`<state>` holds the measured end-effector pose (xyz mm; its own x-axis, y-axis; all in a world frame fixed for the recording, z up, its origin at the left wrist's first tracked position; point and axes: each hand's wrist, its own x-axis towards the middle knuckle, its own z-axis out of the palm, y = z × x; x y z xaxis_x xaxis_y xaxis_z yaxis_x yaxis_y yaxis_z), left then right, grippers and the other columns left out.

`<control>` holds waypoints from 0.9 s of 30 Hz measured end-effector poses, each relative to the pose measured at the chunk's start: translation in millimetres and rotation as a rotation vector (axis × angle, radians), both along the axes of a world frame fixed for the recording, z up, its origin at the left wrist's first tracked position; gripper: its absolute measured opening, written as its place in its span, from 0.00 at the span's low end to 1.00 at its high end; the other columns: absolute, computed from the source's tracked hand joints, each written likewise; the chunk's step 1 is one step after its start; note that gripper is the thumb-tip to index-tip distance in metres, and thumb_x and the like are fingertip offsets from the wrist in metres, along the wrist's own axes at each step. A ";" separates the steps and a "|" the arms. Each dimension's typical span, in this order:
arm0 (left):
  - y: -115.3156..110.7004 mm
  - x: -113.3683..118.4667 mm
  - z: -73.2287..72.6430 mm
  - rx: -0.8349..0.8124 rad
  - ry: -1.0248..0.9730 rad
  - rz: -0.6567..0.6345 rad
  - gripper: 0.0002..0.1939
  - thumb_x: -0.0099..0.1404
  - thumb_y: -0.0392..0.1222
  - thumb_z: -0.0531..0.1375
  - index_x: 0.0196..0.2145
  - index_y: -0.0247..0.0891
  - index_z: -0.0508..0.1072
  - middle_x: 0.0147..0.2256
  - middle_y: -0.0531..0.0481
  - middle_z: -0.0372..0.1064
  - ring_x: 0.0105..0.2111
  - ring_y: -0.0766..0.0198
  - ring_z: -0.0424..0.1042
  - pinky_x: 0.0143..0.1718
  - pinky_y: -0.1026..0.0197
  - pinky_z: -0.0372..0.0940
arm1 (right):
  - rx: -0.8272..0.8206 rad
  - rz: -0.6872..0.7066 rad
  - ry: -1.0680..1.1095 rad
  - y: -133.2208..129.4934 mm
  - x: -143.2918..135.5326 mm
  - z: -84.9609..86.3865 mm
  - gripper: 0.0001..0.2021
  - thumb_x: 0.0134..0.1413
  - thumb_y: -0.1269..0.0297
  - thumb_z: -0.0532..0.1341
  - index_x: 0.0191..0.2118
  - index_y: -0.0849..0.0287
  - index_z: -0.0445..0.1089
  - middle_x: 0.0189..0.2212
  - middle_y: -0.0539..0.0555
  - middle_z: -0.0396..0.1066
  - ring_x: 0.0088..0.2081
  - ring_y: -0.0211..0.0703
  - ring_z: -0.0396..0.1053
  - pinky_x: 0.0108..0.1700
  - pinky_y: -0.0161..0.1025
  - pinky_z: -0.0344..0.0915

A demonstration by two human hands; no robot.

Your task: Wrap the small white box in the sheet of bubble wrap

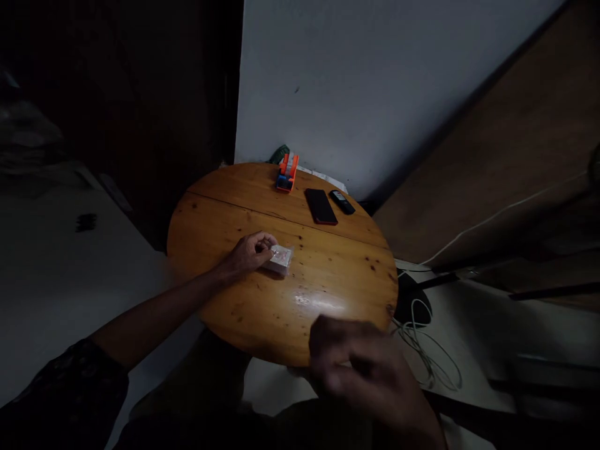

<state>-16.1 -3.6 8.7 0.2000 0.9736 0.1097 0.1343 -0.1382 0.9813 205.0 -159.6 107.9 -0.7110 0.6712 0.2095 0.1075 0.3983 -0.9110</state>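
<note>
A small box in clear, crinkled plastic wrap lies on the round wooden table; its top is pale with faint reddish marks. Thumb and fingers of my left hand are closed on the wrapped box at its left edge. Closer to the camera, my right hand is raised over the table's front edge, apart from the box. It is blurred, with fingers curled in toward the thumb; whatever they may hold cannot be made out.
Toward the back of the table stand an orange and blue tape dispenser, a dark phone-like slab and a black handset with buttons. A pale wall rises behind. Loose cable lies on the floor at the right.
</note>
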 end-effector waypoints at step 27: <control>-0.1 -1.8 -3.8 -0.039 0.013 -0.016 0.12 0.55 0.41 0.61 0.38 0.37 0.75 0.26 0.55 0.64 0.24 0.69 0.61 0.25 0.66 0.57 | 0.685 -0.431 -0.379 130.3 -23.2 -87.7 0.14 0.64 0.66 0.56 0.50 0.51 0.76 0.54 0.57 0.72 0.56 0.54 0.66 0.54 0.53 0.61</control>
<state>-17.9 -3.7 4.9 0.2171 0.9737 0.0694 0.1448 -0.1024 0.9842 181.8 -29.3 20.2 -0.5291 0.7100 0.4647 0.6190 0.6975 -0.3609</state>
